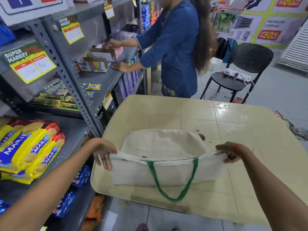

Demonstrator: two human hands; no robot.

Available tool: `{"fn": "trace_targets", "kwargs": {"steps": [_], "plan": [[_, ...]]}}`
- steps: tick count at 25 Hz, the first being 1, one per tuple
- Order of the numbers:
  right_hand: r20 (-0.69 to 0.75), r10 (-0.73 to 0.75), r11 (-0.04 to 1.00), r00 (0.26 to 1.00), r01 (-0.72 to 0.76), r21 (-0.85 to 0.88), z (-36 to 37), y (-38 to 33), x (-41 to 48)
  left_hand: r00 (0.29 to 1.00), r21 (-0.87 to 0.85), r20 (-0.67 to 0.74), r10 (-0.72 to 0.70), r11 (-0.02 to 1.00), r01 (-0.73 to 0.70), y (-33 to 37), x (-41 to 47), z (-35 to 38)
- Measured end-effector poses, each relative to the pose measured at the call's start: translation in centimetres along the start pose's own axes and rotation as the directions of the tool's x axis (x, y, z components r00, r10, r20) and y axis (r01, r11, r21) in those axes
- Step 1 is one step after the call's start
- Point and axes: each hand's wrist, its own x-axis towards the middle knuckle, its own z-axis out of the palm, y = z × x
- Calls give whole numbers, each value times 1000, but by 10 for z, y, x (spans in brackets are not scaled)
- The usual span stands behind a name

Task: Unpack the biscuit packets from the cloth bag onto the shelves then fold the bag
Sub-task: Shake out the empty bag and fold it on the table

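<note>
Head view: open surface is available on the cream table (233, 127) beyond the cloth bag (163, 172), which is laid at the near edge. Biscuit packets (30, 147) are stacked on the left shelf (73, 130). With both arms extended, the bag's ends are pinched taut: left by the left hand (104, 155), right by the curled right hand (230, 153).

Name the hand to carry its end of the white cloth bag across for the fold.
Right, probably: the right hand has fingers curled round its corner of the white cloth bag with green handles, ready to lift; the left hand pinches its corner with straighter fingers, better for pinning.
</note>
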Motion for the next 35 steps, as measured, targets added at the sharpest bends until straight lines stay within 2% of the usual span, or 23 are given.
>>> {"fn": "trace_targets", "kwargs": {"steps": [4,6,12,16,18,20,21,23,24,25,27,30,32,35], "plan": [[-326,-119,971,938,178,157,-7,-25,24,954,-264,-275,114,946,-190,10,23,-24],[-393,-117,954,912,213,210,-9,-38,41,930,-350,-349,116,904,-244,19,35,-35],[-388,-84,944,918,198,264,-7,-81,83,889,-509,-457,24,813,-283,42,76,-54],[-298,-63,951,953,148,273,11,-96,99,884,-586,-466,-17,755,-294,46,100,-51],[-362,-79,988,929,122,98,37,-91,93,814,-506,-579,-48,804,-312,41,114,-37],[-473,-278,960,836,257,-109,73,-78,80,763,-354,-646,-32,898,-262,29,129,-9],[-475,-407,914,780,350,-207,91,-72,74,757,-294,-654,-15,926,-236,22,136,7],[-327,-623,770,711,485,-414,132,-60,64,758,-265,-652,22,930,-255,13,146,30],[-201,-653,716,730,508,-479,153,-54,61,763,-303,-645,29,908,-290,10,149,35],[-49,-602,711,797,507,-487,170,-50,59,769,-352,-639,28,878,-324,11,152,38],[65,-513,705,856,463,-538,199,-44,59,796,-428,-605,21,835,-347,12,155,43],[61,-558,620,828,465,-632,200,-38,58,820,-450,-572,3,835,-316,8,156,63],[49,-561,622,826,460,-634,181,-28,67,845,-488,-535,-23,824,-286,4,158,86],[-27,-503,655,864,361,-664,148,-28,90,904,-661,-426,-24,691,-293,11,164,124]]}}
